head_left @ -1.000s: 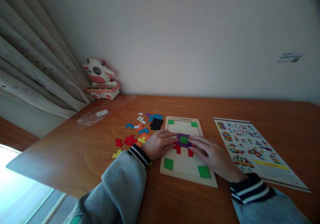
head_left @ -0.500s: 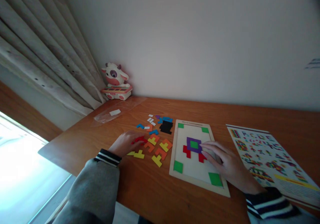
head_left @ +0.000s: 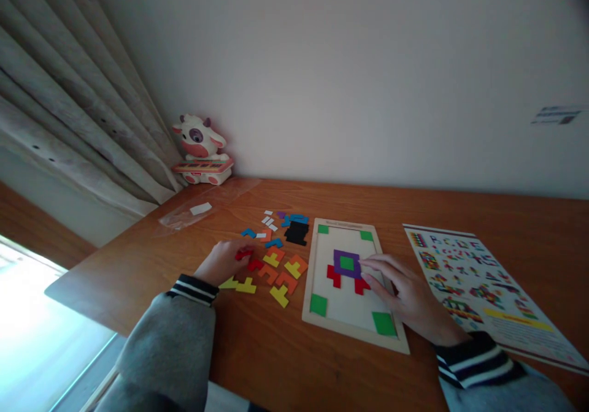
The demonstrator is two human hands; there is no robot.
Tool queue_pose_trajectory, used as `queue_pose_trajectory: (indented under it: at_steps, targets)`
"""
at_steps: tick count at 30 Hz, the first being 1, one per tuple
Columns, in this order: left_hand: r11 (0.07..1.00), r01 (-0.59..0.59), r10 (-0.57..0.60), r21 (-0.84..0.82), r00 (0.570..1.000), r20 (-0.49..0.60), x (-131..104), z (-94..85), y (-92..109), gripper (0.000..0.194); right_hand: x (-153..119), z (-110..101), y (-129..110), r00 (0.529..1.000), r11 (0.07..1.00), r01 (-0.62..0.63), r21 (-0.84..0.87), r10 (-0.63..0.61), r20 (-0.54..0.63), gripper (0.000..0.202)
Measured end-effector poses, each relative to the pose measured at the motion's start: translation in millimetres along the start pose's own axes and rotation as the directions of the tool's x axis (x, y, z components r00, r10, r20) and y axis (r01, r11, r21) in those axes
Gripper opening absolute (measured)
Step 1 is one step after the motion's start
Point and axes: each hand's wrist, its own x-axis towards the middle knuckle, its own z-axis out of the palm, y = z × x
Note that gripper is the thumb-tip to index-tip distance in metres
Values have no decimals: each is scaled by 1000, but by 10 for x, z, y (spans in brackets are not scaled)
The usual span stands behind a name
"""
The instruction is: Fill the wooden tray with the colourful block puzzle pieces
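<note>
Tabletop [head_left: 276, 350] | left hand [head_left: 221, 260] grips red piece [head_left: 243, 254] | right hand [head_left: 407, 295] over board's edge [head_left: 402, 340]

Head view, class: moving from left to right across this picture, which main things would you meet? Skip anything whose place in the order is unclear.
Curtain → left hand → black shape → framed board → printed sheet.
</note>
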Motion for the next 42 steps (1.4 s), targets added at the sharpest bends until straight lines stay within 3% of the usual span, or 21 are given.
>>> queue_pose_trajectory:
  at_steps: [7, 11, 15, 19, 22, 24, 26, 29, 32, 34, 38, 42]
  targets:
    - [998, -33, 35, 50, 998, -57, -25, -41, -8, 33, 3, 2, 1, 1000, 1000, 0, 0, 0, 12, 25]
    - [996, 26, -28, 89, 999, 21, -77, -79, -65, 31, 1, 12, 16, 1000, 1000, 8, 5, -8, 7, 24]
    - [994, -33, 27, 104, 998, 62, -74, -94, -76, 38, -3, 10, 12, 1000, 1000, 8, 9, -9, 10, 25]
    - [996, -85, 87, 40, 994, -63, -36, -69, 0, 31, -3, 2, -2, 1000, 1000, -4, 5, 4, 22, 25]
    - [976, -143, 110, -166, 975, -191, 15, -18, 244, 28, -5, 6, 2, 1000, 1000, -7, 9, 7, 18, 24]
    - [913, -171, 88, -371, 969, -229, 77, 40, 510, 29, 0, 12, 5, 1000, 1000, -16, 23, 16, 5, 24]
    - [824, -205, 126, -528, 975, -182, 173, 124, 808, 27, 25, 18, -10, 999, 998, -31, 50, 32, -20, 23]
    - [638, -122, 108, -761, 992, -68, 374, 304, 1189, 30, 132, 25, -89, 994, 988, -92, 125, 98, -38, 25]
    - [376, -57, 100, -925, 995, -21, 573, 502, 1408, 44, 313, 40, -211, 977, 942, -205, 266, 215, -7, 30]
    - [306, -39, 108, -951, 994, -6, 659, 614, 1473, 49, 444, 61, -268, 971, 895, -224, 386, 239, 9, 33]
    - [360, -100, 125, -928, 990, -58, 689, 745, 1487, 39, 627, 121, -245, 971, 871, -225, 436, 239, 22, 26]
    - [566, -226, 146, -793, 974, -174, 645, 754, 1434, 19, 664, 195, -152, 991, 931, -98, 352, 125, -56, 15]
